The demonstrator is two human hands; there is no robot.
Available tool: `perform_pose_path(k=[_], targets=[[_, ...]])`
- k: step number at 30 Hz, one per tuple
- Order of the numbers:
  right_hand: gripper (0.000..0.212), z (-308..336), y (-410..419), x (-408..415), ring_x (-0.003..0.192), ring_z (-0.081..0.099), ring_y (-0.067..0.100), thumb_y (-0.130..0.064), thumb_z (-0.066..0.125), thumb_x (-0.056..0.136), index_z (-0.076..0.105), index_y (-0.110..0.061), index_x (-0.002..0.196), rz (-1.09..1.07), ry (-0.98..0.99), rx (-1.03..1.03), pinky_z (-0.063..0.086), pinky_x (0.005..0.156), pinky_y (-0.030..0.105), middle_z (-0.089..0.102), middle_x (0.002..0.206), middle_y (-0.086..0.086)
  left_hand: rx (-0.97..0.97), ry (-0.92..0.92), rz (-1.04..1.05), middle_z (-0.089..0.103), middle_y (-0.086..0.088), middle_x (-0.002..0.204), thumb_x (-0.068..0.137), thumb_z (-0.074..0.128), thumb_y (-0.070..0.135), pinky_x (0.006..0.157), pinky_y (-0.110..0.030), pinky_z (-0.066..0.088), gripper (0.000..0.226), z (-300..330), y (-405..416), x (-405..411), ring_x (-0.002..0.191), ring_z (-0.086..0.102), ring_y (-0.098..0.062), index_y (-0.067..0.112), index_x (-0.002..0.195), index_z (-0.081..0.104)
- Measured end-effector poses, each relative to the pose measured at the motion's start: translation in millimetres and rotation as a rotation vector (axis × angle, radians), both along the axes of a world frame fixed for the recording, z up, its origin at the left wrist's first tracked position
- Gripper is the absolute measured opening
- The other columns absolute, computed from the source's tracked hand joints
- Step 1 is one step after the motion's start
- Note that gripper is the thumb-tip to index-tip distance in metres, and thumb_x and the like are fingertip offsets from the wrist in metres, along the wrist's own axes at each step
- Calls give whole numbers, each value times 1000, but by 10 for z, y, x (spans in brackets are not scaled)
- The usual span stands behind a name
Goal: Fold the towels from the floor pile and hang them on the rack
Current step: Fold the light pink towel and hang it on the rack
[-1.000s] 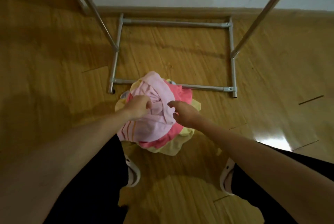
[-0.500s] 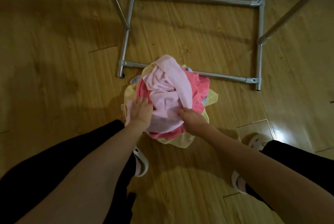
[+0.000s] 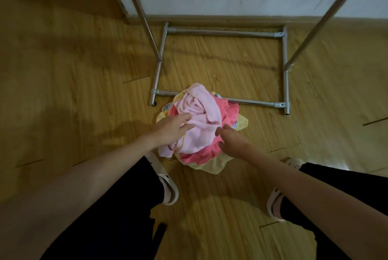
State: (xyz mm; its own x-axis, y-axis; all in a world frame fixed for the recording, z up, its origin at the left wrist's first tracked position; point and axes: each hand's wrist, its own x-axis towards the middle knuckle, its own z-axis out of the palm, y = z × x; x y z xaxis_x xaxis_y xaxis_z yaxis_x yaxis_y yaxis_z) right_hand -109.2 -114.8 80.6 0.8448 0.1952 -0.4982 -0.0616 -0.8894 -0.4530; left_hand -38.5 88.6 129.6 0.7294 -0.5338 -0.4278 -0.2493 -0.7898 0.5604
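A heap of towels lies on the wooden floor just in front of the rack's base. A light pink towel [image 3: 201, 121] is on top, over a deep pink towel [image 3: 201, 155] and a pale yellow towel [image 3: 212, 167]. My left hand [image 3: 171, 129] rests on the left side of the light pink towel, fingers spread. At the pile's right edge my right hand [image 3: 232, 140] touches the cloth with fingers curled and apart. The metal rack [image 3: 252, 103] shows its floor frame and two slanted uprights; its top bar is out of view.
A white wall with a wooden skirting board [image 3: 210, 19] runs behind the rack. My two feet in white sandals [image 3: 169, 184] stand either side of the pile, with black trouser legs below. A bright glare spot lies on the floor at the right.
My head has tilted up, so the wall shows again. My left hand has opened and slid up onto the light pink towel; my right hand has loosened at the pile's right edge.
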Motion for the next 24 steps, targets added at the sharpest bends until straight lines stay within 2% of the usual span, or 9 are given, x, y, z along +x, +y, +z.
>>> perform_pose_path(k=[3, 5, 10, 13, 15, 18, 20, 22, 24], targets=[[32, 478, -84, -208, 96, 57, 22, -8, 55, 88, 52, -6, 120, -22, -56, 115, 45, 78, 30, 53, 114, 11, -237, 52, 177, 39, -1, 65, 83, 54, 44, 62, -39, 34, 33, 544, -247, -109, 64, 44, -19, 18, 67, 41], [34, 825, -126, -373, 91, 54, 14, -11, 58, 88, 52, -11, 121, -47, -125, 192, 47, 78, 28, 54, 113, 7, -371, 116, 297, 39, -5, 68, 79, 56, 46, 64, -33, 32, 39, 957, -422, -175, 67, 42, -16, 9, 71, 47], [66, 1662, -196, -807, 96, 52, 1, -37, 70, 80, 34, -28, 135, -88, -282, 356, 50, 76, 20, 50, 113, -11, -635, 217, 570, 54, -1, 64, 94, 56, 14, 55, -23, 40, 18, 1917, -720, -359, 56, 53, -9, 14, 76, 53], [63, 1985, -201, -975, 99, 51, -2, -47, 69, 79, 36, -32, 131, -185, -406, 428, 44, 79, 12, 51, 108, -16, -788, 265, 647, 57, -4, 63, 93, 54, 6, 48, -17, 45, 15, 2434, -859, -474, 48, 57, -7, 10, 79, 55], [58, 2136, -218, -1029, 98, 51, -2, -44, 71, 80, 42, -30, 128, -245, -530, 423, 40, 80, 10, 52, 107, -14, -833, 237, 660, 58, -5, 65, 92, 53, 3, 54, -20, 46, 18, 2722, -930, -543, 52, 57, -9, 11, 77, 57], [54, 2332, -276, -1055, 91, 46, -1, -44, 69, 80, 49, -23, 126, -354, -621, 405, 38, 78, 14, 50, 102, -5, -915, 267, 673, 57, -9, 68, 92, 53, 4, 62, -29, 49, 18, 3083, -994, -654, 60, 57, -20, 10, 76, 56], [46, 2446, -300, -1077, 92, 46, 9, -45, 65, 81, 54, -25, 121, -438, -663, 410, 43, 78, 25, 46, 96, -3, -938, 291, 668, 55, -10, 69, 93, 54, 6, 64, -32, 51, 17, 3296, -1018, -743, 62, 57, -22, 9, 77, 55], [31, 2542, -326, -1103, 91, 47, 21, -41, 61, 84, 63, -20, 106, -462, -718, 419, 45, 78, 36, 44, 90, -2, -973, 289, 669, 56, -8, 68, 93, 55, 7, 60, -29, 52, 17, 3482, -1035, -819, 59, 58, -19, 8, 76, 55], [23, 2644, -371, -1139, 90, 46, 24, -34, 64, 84, 64, -13, 91, -487, -705, 459, 41, 78, 35, 47, 87, 2, -1013, 280, 697, 56, -7, 65, 92, 56, 7, 55, -23, 52, 20, 3641, -1022, -864, 54, 57, -14, 8, 73, 56]])
